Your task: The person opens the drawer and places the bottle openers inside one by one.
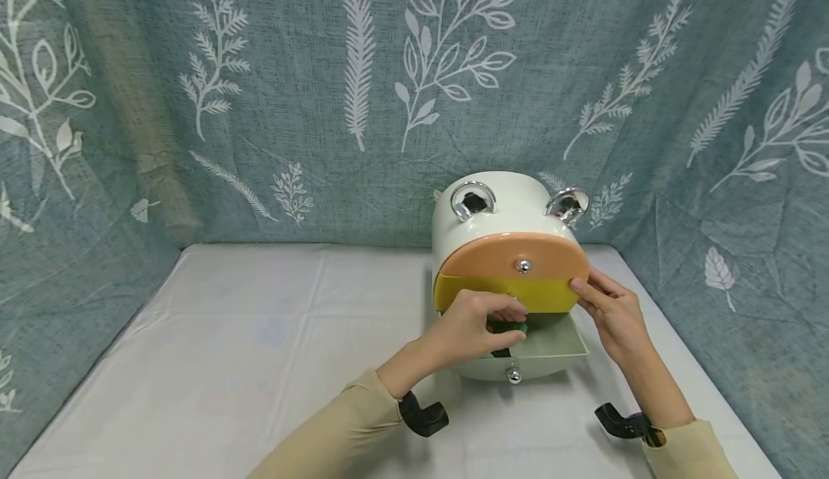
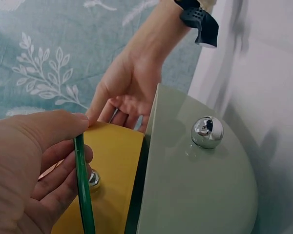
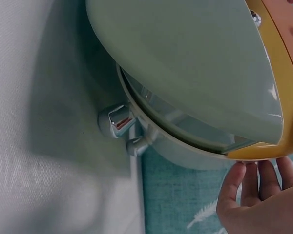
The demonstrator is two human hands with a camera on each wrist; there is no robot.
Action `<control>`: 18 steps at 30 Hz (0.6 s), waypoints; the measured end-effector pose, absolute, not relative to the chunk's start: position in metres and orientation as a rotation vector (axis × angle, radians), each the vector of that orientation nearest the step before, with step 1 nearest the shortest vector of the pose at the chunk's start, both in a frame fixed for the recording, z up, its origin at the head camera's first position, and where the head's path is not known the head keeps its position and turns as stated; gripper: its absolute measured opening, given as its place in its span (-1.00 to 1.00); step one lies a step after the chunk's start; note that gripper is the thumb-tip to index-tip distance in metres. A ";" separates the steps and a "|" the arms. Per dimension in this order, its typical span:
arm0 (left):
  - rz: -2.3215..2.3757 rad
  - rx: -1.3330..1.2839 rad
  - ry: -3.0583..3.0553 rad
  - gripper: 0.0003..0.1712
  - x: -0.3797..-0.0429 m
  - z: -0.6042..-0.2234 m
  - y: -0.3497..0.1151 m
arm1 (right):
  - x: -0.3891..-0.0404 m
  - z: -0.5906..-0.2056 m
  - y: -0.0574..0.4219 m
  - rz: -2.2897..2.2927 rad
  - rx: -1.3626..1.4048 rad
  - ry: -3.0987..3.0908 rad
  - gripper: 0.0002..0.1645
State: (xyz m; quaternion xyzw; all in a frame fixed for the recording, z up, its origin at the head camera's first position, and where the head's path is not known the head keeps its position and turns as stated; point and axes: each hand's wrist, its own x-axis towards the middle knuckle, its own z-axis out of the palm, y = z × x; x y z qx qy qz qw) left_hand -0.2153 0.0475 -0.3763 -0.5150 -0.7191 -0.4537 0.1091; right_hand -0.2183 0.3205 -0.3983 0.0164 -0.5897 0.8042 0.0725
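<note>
A small rounded white cabinet (image 1: 512, 209) has an orange drawer (image 1: 492, 252), a yellow drawer (image 1: 544, 293) and a pale green drawer (image 1: 550, 346), which is pulled out. My left hand (image 1: 469, 324) is over the pulled-out drawer, pinching a thin green piece with a curved edge (image 2: 82, 185) between thumb and fingers. Its kind cannot be told, as the hand hides most of it. Something black (image 1: 501, 353) shows just below the green piece. My right hand (image 1: 612, 313) grips the cabinet's right side, thumb on the yellow front and fingertips (image 3: 251, 168) around the edge.
Two chrome rings (image 1: 473, 200) stand up on the cabinet's top, and chrome feet (image 3: 116, 121) support it. Each drawer has a round chrome knob (image 1: 514, 375). A white cloth (image 1: 227, 349) covers the table; a leaf-patterned blue-green curtain (image 1: 291, 105) surrounds its back and sides.
</note>
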 end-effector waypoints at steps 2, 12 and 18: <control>-1.343 -1.504 -2.134 -0.72 -0.216 -0.377 0.048 | -0.218 -0.399 0.320 2.412 0.052 -1.773 -0.49; -1.432 -1.398 -2.162 -0.80 -0.198 -0.379 0.048 | -0.218 -0.402 0.320 2.389 0.088 -1.785 -0.49; -1.717 -1.327 -2.152 -0.84 -0.173 -0.382 0.048 | -0.218 -0.402 0.320 2.394 0.128 -1.758 -0.53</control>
